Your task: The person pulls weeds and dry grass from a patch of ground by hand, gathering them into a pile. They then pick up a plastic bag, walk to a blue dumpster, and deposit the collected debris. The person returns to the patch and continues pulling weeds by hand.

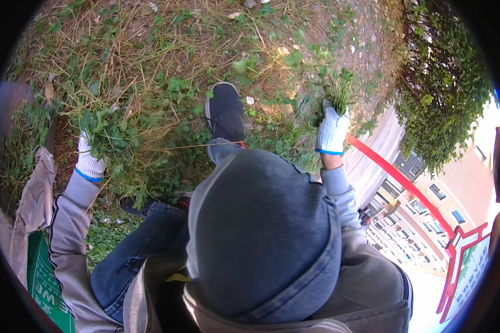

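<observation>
My left hand [89, 156], in a white knit glove with a blue cuff edge, is at the left against a loose mass of green leafy weeds [108, 129]; leaves cover its fingers, so its grip is unclear. At the right, my right hand [333, 127], in a matching glove, is closed around a tuft of green weeds [339, 93] that points away from me. Between the hands, a dark shoe [227, 112] stands on ground covered with green plants and dry grass [141, 54].
At the lower left are a pale cloth [35, 191] and a green printed sheet or bag [48, 279]. A leafy hedge [441, 83] grows at the upper right. Below it are a paved strip [373, 154], a red-framed sign [462, 270] bearing writing, and a building [433, 200].
</observation>
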A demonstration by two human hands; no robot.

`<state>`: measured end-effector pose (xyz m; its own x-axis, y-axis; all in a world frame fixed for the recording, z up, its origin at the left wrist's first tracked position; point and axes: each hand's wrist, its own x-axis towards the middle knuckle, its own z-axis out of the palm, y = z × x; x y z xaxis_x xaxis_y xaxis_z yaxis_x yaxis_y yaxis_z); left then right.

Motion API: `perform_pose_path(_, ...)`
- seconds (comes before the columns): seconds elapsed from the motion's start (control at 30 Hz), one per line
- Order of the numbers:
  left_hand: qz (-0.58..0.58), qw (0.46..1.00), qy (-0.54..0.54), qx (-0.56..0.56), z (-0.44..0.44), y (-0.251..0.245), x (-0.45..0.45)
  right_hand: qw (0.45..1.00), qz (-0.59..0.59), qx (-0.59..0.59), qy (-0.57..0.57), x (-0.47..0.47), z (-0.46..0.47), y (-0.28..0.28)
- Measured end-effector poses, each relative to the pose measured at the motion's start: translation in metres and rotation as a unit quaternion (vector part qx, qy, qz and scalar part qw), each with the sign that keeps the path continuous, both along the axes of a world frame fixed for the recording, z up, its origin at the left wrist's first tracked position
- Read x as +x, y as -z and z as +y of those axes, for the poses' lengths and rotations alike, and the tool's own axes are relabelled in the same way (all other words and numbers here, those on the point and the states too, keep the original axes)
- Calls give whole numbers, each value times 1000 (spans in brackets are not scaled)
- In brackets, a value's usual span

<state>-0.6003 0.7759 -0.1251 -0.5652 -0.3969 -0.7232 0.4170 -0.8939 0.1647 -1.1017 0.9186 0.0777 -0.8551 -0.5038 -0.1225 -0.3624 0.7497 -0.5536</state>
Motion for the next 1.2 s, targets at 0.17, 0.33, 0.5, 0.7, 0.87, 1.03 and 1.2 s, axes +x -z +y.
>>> perform_pose_path(0.17,3,999,-37,-23,6,5,21,978,-121,-141,90,1,-13,-12)
perform_pose_path(0.33,144,985,-41,-91,16,10,44,990,-64,-122,-6,-24,83,-13)
perform_pose_path(0.5,207,972,17,-113,-1,10,22,992,87,52,69,-60,152,-53)
perform_pose_path(0.7,255,961,67,-88,-29,-10,-22,928,60,347,-121,14,108,53)
perform_pose_path(0.87,105,989,74,-70,-7,-25,-18,770,10,608,-190,20,96,102)
perform_pose_path(1.03,109,991,30,-77,19,-35,-1,767,-10,620,-168,-1,100,116)
perform_pose_path(1.2,124,989,40,-72,24,-42,1,765,33,597,-240,-4,106,120)
